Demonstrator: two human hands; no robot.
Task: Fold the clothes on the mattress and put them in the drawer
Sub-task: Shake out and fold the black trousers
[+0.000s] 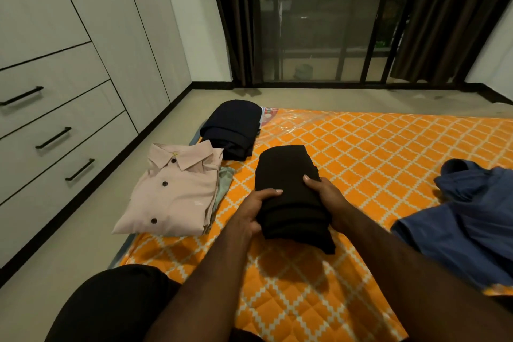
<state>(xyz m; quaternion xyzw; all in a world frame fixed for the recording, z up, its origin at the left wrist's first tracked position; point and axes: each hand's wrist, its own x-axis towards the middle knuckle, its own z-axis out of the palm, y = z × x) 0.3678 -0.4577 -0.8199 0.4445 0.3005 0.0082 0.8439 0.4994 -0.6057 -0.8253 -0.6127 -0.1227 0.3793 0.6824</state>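
**Black bundle held in both hands**

I see the left hand (254, 214) and right hand (329, 198) gripping the folded black bundle (288, 175) from either side, thumbs on top, over the orange mattress (374, 153). A folded pink shirt (175, 191) and navy stack (233, 128) lie at its left edge. A blue garment (472, 219) lies unfolded at right. The drawers (55, 130) at left are closed.

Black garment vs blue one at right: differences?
The black garment is folded into a compact stack; the blue garment lies crumpled and unfolded. The left hand and right hand grip the black garment's sides; nothing touches the blue garment. Both are plain-coloured, over the mattress.
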